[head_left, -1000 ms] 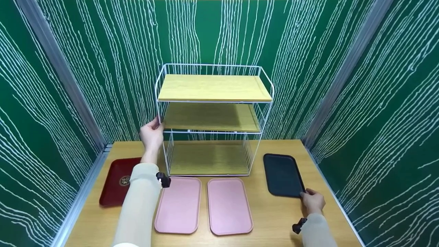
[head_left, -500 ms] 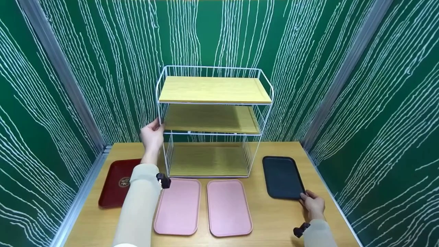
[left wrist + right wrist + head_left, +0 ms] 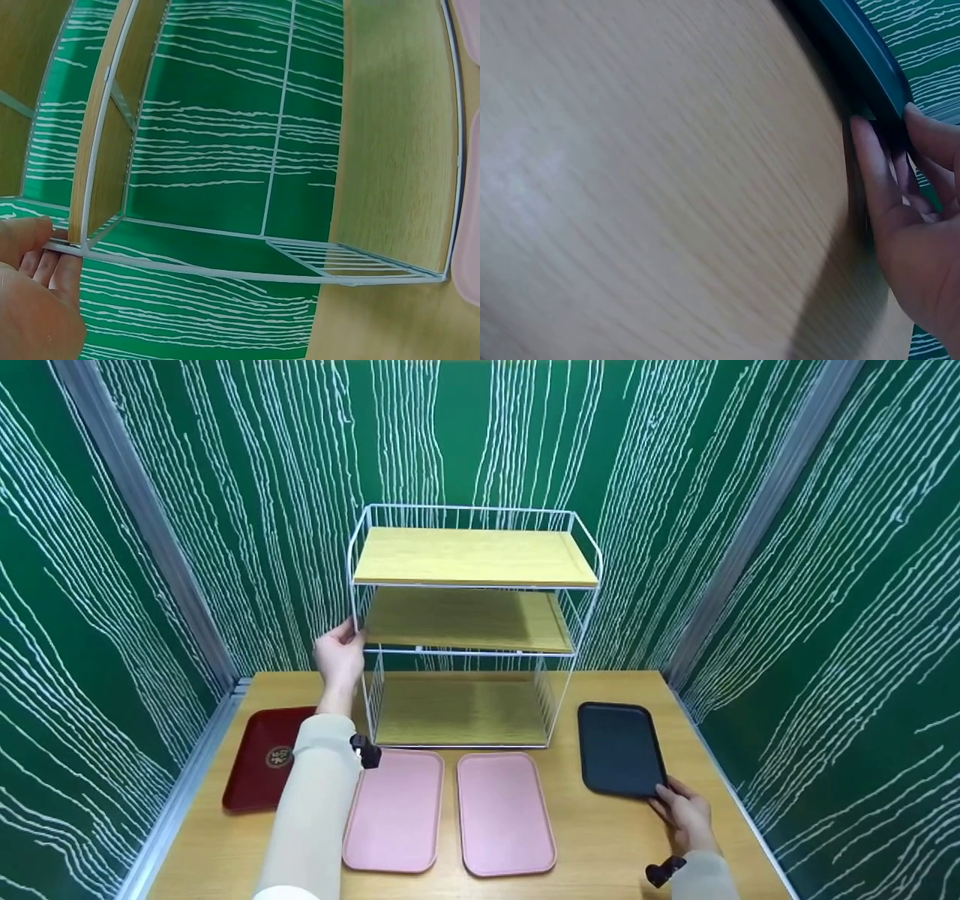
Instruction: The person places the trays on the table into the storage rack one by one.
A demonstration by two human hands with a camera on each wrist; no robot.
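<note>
A three-tier shelf rack with a white wire frame and wooden boards stands at the back middle. My left hand holds its left front post at the middle board; in the left wrist view the thumb and fingers of the left hand pinch the frame there. At the right lies a dark rectangular tray. My right hand grips its near right corner, thumb on the rim. In the right wrist view, fingers of the right hand reach under the edge of the tray, which looks slightly raised there.
Two pink trays lie side by side before the rack. Left of them is a dark red tray with a gold emblem, partly covered by the left sleeve. Green panels with white lines enclose the wooden table.
The right hand's fingers have slipped further under the dark tray's near corner. My left hand keeps its hold on the rack. The whole head view has shifted slightly.
</note>
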